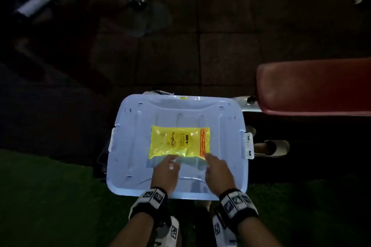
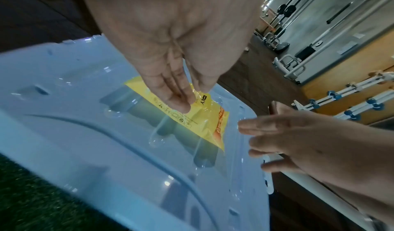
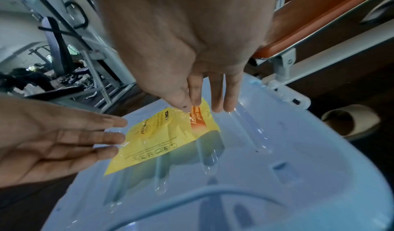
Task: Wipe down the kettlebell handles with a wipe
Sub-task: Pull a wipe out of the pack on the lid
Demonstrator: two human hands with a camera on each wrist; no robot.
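Your left hand (image 1: 165,170) and right hand (image 1: 218,170), fingers straight and gripping nothing, reach the near edge of the yellow pack (image 1: 179,140) lying flat on the bin lid (image 1: 132,146). Pin it with one, peel with the other. No kettlebell is visible.

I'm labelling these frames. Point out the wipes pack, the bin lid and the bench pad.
wipes pack (image 1: 176,139), head view, middle of its yellow face
bin lid (image 1: 132,140), head view, bare left part
bench pad (image 1: 313,86), head view, middle of its red top
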